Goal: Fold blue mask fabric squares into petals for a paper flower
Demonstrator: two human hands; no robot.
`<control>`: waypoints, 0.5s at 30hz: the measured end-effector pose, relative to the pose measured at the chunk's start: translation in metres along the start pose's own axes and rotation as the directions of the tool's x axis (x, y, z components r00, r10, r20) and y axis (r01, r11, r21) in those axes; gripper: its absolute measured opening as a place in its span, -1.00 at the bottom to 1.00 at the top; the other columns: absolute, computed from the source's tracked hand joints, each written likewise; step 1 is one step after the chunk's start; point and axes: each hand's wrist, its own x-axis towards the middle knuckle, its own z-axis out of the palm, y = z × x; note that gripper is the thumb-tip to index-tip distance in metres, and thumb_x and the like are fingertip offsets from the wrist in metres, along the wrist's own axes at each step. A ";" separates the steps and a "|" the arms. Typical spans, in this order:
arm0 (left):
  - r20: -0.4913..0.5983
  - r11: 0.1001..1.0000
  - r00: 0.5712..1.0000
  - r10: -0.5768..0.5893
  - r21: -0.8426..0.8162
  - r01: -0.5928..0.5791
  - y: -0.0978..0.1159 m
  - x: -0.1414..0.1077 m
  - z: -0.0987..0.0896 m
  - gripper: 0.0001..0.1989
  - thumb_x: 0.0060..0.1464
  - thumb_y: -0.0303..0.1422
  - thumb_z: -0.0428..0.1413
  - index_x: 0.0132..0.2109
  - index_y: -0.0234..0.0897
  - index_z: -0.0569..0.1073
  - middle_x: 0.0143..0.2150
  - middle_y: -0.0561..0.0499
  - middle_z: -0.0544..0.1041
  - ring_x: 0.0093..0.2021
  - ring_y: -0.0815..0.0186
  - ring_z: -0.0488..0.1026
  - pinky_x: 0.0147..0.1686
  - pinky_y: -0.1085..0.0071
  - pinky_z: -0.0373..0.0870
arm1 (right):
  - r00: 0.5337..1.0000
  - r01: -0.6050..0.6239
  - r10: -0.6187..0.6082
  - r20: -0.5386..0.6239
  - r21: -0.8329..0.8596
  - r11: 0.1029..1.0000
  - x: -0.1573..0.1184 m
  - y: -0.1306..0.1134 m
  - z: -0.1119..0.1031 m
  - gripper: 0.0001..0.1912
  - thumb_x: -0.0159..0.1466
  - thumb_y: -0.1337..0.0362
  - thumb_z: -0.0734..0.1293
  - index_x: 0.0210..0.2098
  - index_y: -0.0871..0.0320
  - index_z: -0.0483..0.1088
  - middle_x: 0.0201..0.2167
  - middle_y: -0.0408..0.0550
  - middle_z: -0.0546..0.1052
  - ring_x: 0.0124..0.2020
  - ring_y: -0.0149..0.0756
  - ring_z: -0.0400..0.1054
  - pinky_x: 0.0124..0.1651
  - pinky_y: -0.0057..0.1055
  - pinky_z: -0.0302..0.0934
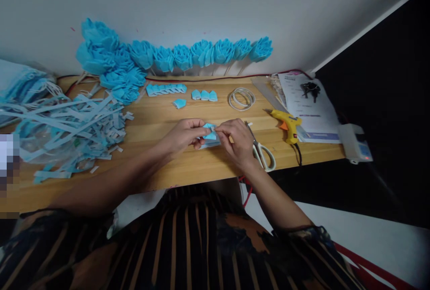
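Between the fingertips of my left hand is a small folded blue petal. My right hand has its thumb and forefinger pinched together at the petal's right edge, where a small whitish bit shows. Beneath both hands lies a flat light-blue sheet, mostly covered by them. Scissors with white handles rest just right of my right hand. Farther back on the table are a row of folded blue petals, a shorter row of petals and one single petal.
Blue flowers on sticks lean along the wall. A heap of blue and white strips covers the left side. On the right are a coiled white cord, a yellow glue gun, papers, keys and a white power socket.
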 end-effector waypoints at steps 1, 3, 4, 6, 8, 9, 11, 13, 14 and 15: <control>0.001 1.000 1.000 0.001 0.000 -0.001 0.000 0.000 0.000 -0.83 0.07 -0.40 0.28 -0.40 -0.29 0.44 -0.56 0.09 0.43 -0.61 0.51 0.32 -0.56 0.55 0.25 | 1.000 0.003 -0.003 0.002 -0.002 1.000 0.000 0.000 0.000 -0.78 0.40 0.42 0.29 -0.05 0.00 0.45 -0.29 -0.12 0.61 -0.28 -0.28 0.46 -0.20 -0.26 0.29; 0.000 1.000 1.000 0.003 -0.002 -0.003 0.000 0.000 0.000 -0.83 0.08 -0.41 0.27 -0.41 -0.29 0.44 -0.56 0.09 0.43 -0.61 0.51 0.32 -0.56 0.55 0.26 | 1.000 0.007 -0.007 0.011 -0.005 1.000 -0.001 0.000 0.000 -0.79 0.41 0.42 0.28 -0.06 0.01 0.44 -0.29 -0.11 0.62 -0.28 -0.27 0.46 -0.20 -0.25 0.29; 0.000 1.000 1.000 0.004 -0.003 -0.004 0.000 0.000 0.000 -0.84 0.08 -0.42 0.26 -0.41 -0.29 0.44 -0.56 0.09 0.43 -0.61 0.50 0.32 -0.55 0.54 0.26 | 1.000 0.008 -0.007 0.017 -0.008 1.000 -0.001 0.000 0.000 -0.80 0.41 0.42 0.28 -0.06 0.01 0.44 -0.29 -0.11 0.62 -0.28 -0.26 0.46 -0.21 -0.25 0.29; -0.001 1.000 1.000 0.003 -0.006 -0.003 0.000 0.000 0.000 -0.85 0.09 -0.44 0.24 -0.42 -0.30 0.44 -0.55 0.08 0.43 -0.60 0.49 0.33 -0.55 0.53 0.26 | 1.000 0.009 -0.009 0.024 -0.015 1.000 0.000 0.000 0.000 -0.81 0.42 0.41 0.27 -0.08 0.02 0.43 -0.29 -0.10 0.62 -0.28 -0.26 0.46 -0.23 -0.25 0.29; -0.008 1.000 1.000 -0.003 -0.011 0.003 0.000 0.000 0.000 -0.86 0.10 -0.45 0.22 -0.42 -0.30 0.45 -0.55 0.08 0.43 -0.59 0.48 0.33 -0.54 0.53 0.25 | 1.000 0.013 -0.012 0.021 -0.018 1.000 0.000 0.000 0.000 -0.82 0.42 0.42 0.27 -0.09 0.03 0.43 -0.31 -0.10 0.61 -0.29 -0.26 0.46 -0.25 -0.27 0.28; -0.013 1.000 1.000 -0.005 -0.014 0.005 0.000 0.000 0.000 -0.87 0.10 -0.45 0.21 -0.41 -0.30 0.46 -0.55 0.07 0.43 -0.59 0.48 0.33 -0.54 0.52 0.25 | 1.000 0.014 -0.014 0.020 -0.017 1.000 0.000 0.000 0.000 -0.83 0.42 0.42 0.28 -0.09 0.03 0.43 -0.31 -0.10 0.60 -0.29 -0.27 0.45 -0.25 -0.27 0.28; -0.018 1.000 1.000 -0.007 -0.017 0.007 0.001 0.000 0.000 -0.88 0.10 -0.45 0.22 -0.41 -0.30 0.47 -0.54 0.07 0.44 -0.59 0.48 0.33 -0.53 0.52 0.25 | 1.000 0.014 -0.014 0.019 -0.012 1.000 0.001 0.000 -0.001 -0.83 0.41 0.43 0.29 -0.09 0.05 0.42 -0.32 -0.10 0.60 -0.29 -0.27 0.44 -0.25 -0.29 0.28; -0.012 1.000 1.000 -0.007 -0.015 0.007 0.001 0.001 0.000 -0.88 0.09 -0.44 0.23 -0.40 -0.30 0.47 -0.54 0.07 0.44 -0.59 0.48 0.33 -0.53 0.52 0.25 | 1.000 0.011 -0.011 0.021 -0.004 1.000 0.002 -0.001 -0.001 -0.83 0.40 0.44 0.30 -0.09 0.06 0.42 -0.32 -0.09 0.60 -0.29 -0.27 0.43 -0.25 -0.30 0.28; -0.007 1.000 1.000 -0.004 -0.015 0.004 0.001 0.001 -0.001 -0.88 0.08 -0.44 0.24 -0.40 -0.30 0.47 -0.54 0.07 0.44 -0.59 0.48 0.33 -0.54 0.52 0.25 | 1.000 0.008 -0.008 0.022 0.000 1.000 0.002 -0.001 -0.001 -0.83 0.40 0.44 0.31 -0.10 0.06 0.42 -0.32 -0.09 0.60 -0.29 -0.27 0.43 -0.25 -0.30 0.28; -0.003 1.000 1.000 -0.001 -0.015 0.001 0.001 0.001 -0.001 -0.87 0.07 -0.43 0.25 -0.40 -0.30 0.47 -0.54 0.08 0.44 -0.60 0.48 0.33 -0.54 0.52 0.25 | 1.000 0.006 -0.007 0.024 0.004 1.000 0.002 -0.001 -0.001 -0.84 0.40 0.44 0.31 -0.10 0.06 0.43 -0.32 -0.09 0.59 -0.29 -0.27 0.43 -0.25 -0.30 0.27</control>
